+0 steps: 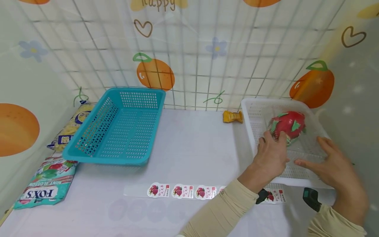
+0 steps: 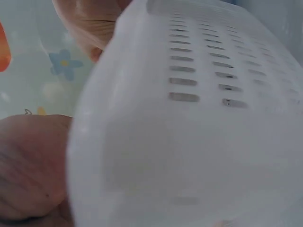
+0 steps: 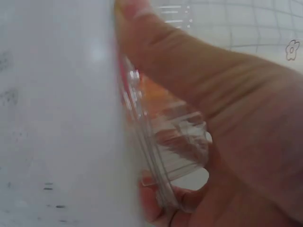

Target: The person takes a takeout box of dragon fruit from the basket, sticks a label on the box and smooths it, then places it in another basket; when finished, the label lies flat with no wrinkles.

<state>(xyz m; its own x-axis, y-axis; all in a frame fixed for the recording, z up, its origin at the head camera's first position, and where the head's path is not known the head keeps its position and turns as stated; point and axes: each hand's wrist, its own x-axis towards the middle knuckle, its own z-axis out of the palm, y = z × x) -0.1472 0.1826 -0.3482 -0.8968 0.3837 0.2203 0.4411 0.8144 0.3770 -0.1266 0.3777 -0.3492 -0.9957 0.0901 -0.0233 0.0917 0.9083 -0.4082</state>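
Note:
At the right of the head view, a clear plastic box (image 1: 309, 144) lies tilted inside the white basket (image 1: 248, 121). A red dragon fruit (image 1: 291, 123) with green scales shows through the clear plastic. My left hand (image 1: 270, 158) holds the box's near left side, fingers bent beside the fruit. On the near right side, my right hand (image 1: 337, 164) grips the box, thumb stretched toward the left hand. The right wrist view has thumb and fingers around the clear box (image 3: 184, 142). In the left wrist view the basket wall (image 2: 156, 156) hides most of the work.
A teal basket (image 1: 152, 135) stands left of centre. Beside it lie a yellow snack bag (image 1: 69, 130) and a FOX'S candy bag (image 1: 47, 184). A yellow-wrapped sweet (image 1: 232, 117) touches the white basket's left side. A strip of dragon-fruit labels (image 1: 182, 191) lies in front, partly under my left forearm.

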